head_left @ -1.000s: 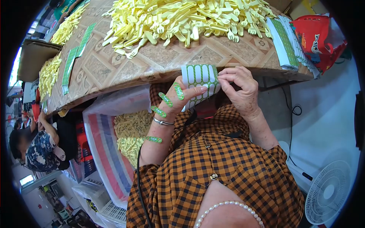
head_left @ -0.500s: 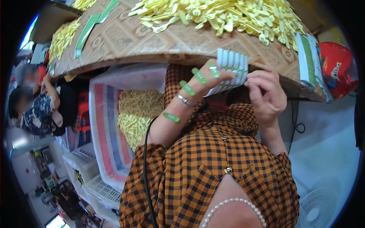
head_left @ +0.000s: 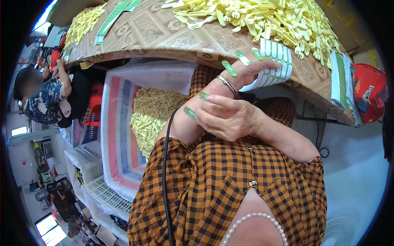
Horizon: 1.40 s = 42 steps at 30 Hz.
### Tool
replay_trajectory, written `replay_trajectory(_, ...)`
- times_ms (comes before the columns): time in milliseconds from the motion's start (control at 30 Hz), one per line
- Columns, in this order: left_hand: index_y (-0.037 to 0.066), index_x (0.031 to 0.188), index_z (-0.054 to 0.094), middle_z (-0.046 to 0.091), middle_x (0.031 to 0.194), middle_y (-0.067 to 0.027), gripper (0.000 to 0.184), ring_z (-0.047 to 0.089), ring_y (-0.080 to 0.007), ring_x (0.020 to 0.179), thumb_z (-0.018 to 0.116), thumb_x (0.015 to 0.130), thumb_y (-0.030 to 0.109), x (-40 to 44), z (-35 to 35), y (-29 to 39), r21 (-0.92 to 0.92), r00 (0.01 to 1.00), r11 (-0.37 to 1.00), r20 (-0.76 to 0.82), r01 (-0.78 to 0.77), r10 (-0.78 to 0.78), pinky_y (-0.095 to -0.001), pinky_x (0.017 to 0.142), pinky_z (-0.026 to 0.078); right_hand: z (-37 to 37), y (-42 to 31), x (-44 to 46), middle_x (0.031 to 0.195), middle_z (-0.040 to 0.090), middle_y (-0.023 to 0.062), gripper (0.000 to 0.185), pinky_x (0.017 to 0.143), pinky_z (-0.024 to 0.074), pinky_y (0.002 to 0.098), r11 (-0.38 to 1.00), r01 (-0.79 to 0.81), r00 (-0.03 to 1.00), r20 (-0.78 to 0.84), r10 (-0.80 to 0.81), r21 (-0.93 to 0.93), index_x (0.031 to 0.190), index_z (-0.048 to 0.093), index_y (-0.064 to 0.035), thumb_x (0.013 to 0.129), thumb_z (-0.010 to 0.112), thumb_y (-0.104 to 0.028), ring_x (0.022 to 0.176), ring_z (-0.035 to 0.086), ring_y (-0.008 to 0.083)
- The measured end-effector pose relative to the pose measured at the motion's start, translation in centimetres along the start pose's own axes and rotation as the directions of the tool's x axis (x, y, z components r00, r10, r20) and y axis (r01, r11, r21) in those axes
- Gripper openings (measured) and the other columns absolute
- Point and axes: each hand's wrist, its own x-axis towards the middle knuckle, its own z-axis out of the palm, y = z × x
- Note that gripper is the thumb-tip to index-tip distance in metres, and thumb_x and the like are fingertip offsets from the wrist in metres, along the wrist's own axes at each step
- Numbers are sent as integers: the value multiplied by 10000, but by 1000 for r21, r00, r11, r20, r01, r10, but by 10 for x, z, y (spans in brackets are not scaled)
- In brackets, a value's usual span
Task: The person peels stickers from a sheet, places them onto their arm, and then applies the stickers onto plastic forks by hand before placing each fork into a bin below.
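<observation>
My left hand (head_left: 251,69) grips a white sheet of green oval stickers (head_left: 276,61), thumb lying on top, at the table's front edge. Several green oval stickers (head_left: 229,68) are stuck along the back of that hand and on the forearm, either side of a silver bracelet (head_left: 227,84). My right hand (head_left: 230,117) is closed over the left forearm. Its fingertips touch a green sticker (head_left: 202,95) lying on the skin just below the bracelet; part of that sticker is hidden by the fingers.
Yellow plastic forks (head_left: 279,24) are heaped on the patterned table (head_left: 156,28). Folded sticker sheets (head_left: 344,84) and a red bag (head_left: 369,90) are at the right. A striped lined bin (head_left: 119,123) of forks stands left; a person (head_left: 47,94) sits beyond it.
My right hand has gone from the sheet's edge to the left forearm, where one more green sticker now shows. My left hand, with the sheet, appears farther right and slightly higher.
</observation>
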Motion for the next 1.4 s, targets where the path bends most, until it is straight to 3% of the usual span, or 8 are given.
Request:
replay_trajectory(267,16,1167,589,685,1028,-113,346,680,-237,898,673,848,123,4,-8,12,-61,999,997,-12,52,-53,-357,822,563,-32,7,-26,1195,640,11,262,1073,336,393,919,-390,917,-67,393,54,1097,674,-149,861,662,-262,1075,607,166)
replay_trajectory(467,-24,1239,525,651,1115,-148,378,668,-268,963,610,885,73,-2,23,18,-204,997,979,79,29,-13,-402,857,562,-74,10,-79,1292,537,162,550,1011,370,410,361,-910,274,-357,893,204,1284,553,-64,791,742,-217,1144,518,287)
replay_trajectory(600,-21,1194,551,656,1095,-123,328,662,-222,959,602,882,64,6,32,8,6,997,998,46,-57,57,-370,850,557,-79,0,-100,1183,589,80,523,830,476,267,124,-561,-15,-159,987,819,1335,507,-38,838,668,-20,930,551,93)
replay_trajectory(767,6,1258,559,590,882,13,357,525,-62,721,592,914,94,10,44,18,357,959,892,157,-277,235,-209,636,445,-157,21,-132,926,633,59,239,761,482,270,275,-909,191,-275,942,313,1074,678,-18,843,631,21,850,605,153)
replay_trajectory(1067,24,1270,564,523,793,57,377,471,-33,700,630,899,31,10,-52,55,884,716,310,39,-350,697,-172,648,406,-267,133,-277,880,623,102,180,789,494,320,139,-986,160,-322,933,-87,1032,682,-44,904,557,-24,852,632,204)
replay_trajectory(1200,7,1210,600,534,786,53,306,468,-31,661,624,908,53,11,-96,58,956,606,30,161,-292,779,-183,594,410,-261,152,-314,979,624,141,210,819,511,405,-127,-869,21,-292,956,-478,1016,682,-78,869,532,-69,931,627,326)
replay_trajectory(1233,5,1175,620,507,748,73,262,440,-16,644,611,916,48,9,-98,57,906,655,288,-17,-309,756,-172,566,373,-259,154,-317,1003,607,141,208,821,510,409,-146,-783,34,-277,960,-604,1000,684,-79,869,523,-71,954,619,321)
replay_trajectory(1400,9,1115,645,548,745,40,230,480,-49,643,642,893,69,11,-100,55,953,625,131,73,-275,777,-199,578,403,-252,154,-326,1070,537,143,214,780,517,434,-172,-466,-26,-181,983,-868,975,679,-53,805,550,-41,1082,552,319)
